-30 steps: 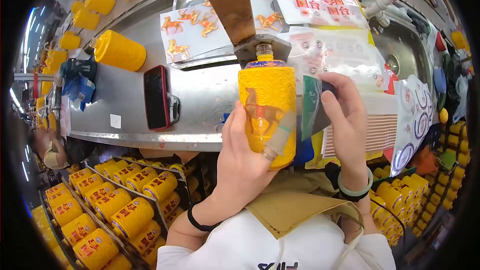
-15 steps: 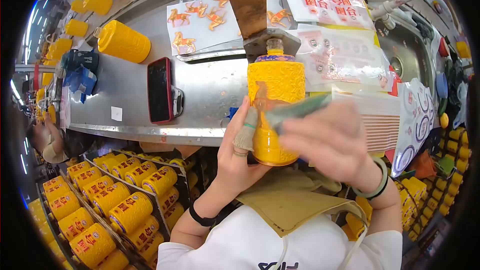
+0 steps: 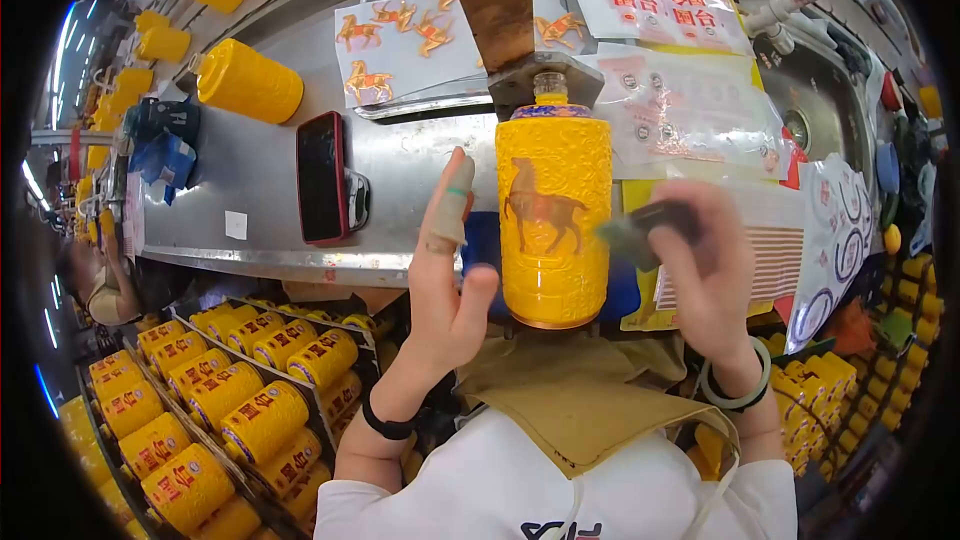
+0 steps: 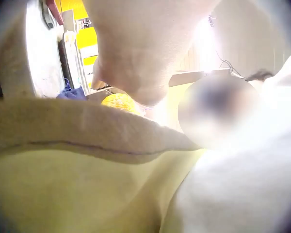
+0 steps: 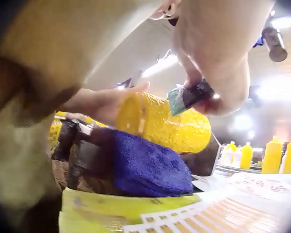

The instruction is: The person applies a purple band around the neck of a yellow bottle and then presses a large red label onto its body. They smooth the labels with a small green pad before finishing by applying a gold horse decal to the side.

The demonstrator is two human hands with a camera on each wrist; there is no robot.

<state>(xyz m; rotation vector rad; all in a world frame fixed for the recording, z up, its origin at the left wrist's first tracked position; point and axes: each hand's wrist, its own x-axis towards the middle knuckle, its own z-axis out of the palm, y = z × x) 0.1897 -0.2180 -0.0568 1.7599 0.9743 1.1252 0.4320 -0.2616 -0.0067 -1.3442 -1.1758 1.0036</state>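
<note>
A yellow embossed bottle (image 3: 556, 285) lies with its clear neck at a metal bracket (image 3: 600, 83) and its base toward the person. On its upper side is a brown-and-gold horse decal (image 3: 540, 212). To the left of the bottle, the left hand (image 3: 445, 300) is held with fingers straight and a fabric cover (image 3: 447, 220) on one finger; nothing is in it. The right hand (image 3: 708, 280), just right of the bottle, pinches a small scraper with a dark grip and green blade (image 5: 178, 100). The blade points at the bottle's side.
A blue towel (image 5: 150, 167) lies under the bottle. Horse decals (image 3: 370, 83) sit on a white sheet, near a phone (image 3: 320, 175) and another yellow bottle (image 3: 250, 82). Printed sheets (image 3: 690, 115) and a sink (image 3: 815, 115) are at right; racks of bottles (image 3: 205, 410) stand lower left.
The right hand swept the scraper over the horse decal, then drew back to the right. The left hand let go of the bottle and moved left, its fingers straightening.
</note>
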